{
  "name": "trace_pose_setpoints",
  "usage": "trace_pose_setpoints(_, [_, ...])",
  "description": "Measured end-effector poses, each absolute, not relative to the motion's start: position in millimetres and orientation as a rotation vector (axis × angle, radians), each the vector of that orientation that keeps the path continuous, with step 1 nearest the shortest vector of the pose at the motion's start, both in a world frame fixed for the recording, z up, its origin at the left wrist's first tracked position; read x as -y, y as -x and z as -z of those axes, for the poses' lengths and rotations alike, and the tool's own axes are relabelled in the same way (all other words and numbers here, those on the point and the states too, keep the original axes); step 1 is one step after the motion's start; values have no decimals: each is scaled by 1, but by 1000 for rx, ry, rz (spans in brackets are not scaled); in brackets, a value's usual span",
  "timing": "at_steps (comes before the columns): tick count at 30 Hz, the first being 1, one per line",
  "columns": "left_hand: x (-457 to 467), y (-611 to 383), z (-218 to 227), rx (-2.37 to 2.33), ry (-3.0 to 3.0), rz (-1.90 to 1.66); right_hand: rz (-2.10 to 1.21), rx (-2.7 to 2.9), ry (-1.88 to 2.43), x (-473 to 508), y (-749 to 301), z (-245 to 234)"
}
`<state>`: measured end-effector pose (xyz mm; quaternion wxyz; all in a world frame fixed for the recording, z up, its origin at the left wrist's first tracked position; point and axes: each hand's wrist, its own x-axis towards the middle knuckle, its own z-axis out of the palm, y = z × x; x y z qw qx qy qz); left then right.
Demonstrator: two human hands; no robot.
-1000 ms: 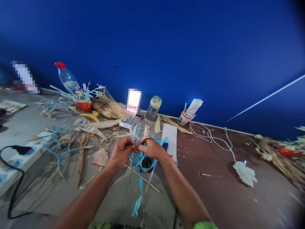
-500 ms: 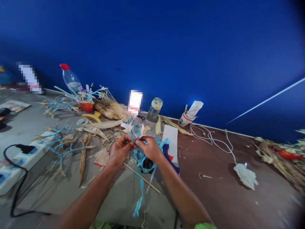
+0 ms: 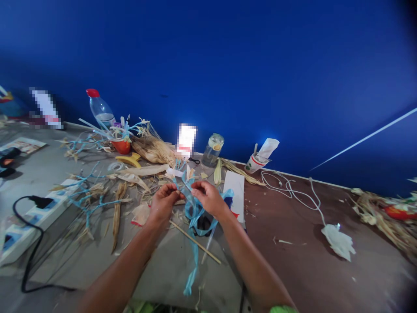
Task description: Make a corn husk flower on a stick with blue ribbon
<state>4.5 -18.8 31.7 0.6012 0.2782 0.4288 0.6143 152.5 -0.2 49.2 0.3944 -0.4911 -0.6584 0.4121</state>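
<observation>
My left hand (image 3: 165, 201) is pinched near the base of a small blue-wrapped stem with pale husk petals (image 3: 189, 173) at its top. My right hand (image 3: 209, 199) pinches a light blue strip (image 3: 193, 252), thin and ribbon-like, beside that stem. The strip loops under my right hand and hangs down toward the front of the table. Just below the hands lie a dark round object, partly covered by the loops, and a thin wooden stick (image 3: 195, 242). The exact finger contact on the stem is too small to make out.
Blue-wrapped branches (image 3: 87, 204) lie left, by a white power strip (image 3: 48, 219). Behind stand a red cup (image 3: 121, 146), a plastic bottle (image 3: 101, 114), a glass jar (image 3: 213, 150) and a paper cup (image 3: 256, 163). Dry husks (image 3: 153, 150) are scattered about. A white cable (image 3: 289, 189) runs right.
My hands have moved slightly apart, and a stretch of the blue strip now shows between them. The whole view has shifted a little.
</observation>
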Motion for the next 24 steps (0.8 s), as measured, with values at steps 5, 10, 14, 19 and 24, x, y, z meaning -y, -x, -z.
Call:
trace_pose_setpoints(5, [13, 1, -30, -984, -569, -1501, -1052, 1739, 1290, 2, -177, -73])
trace_pose_setpoints(10, [7, 9, -24, -1028, -529, -1593, -889, 1903, 1507, 23, -230, -81])
trace_pose_setpoints(14, [5, 10, -20, -991, -515, -1635, -694, 2019, 1916, 55, -266, -62])
trace_pose_setpoints(19, [8, 1, -22, -987, -531, -1576, -434, 2161, 2178, 83, -262, -36])
trace_pose_setpoints(24, [14, -5, -26, -998, -585, -1505, -409, 2157, 2179, 80, -252, -28])
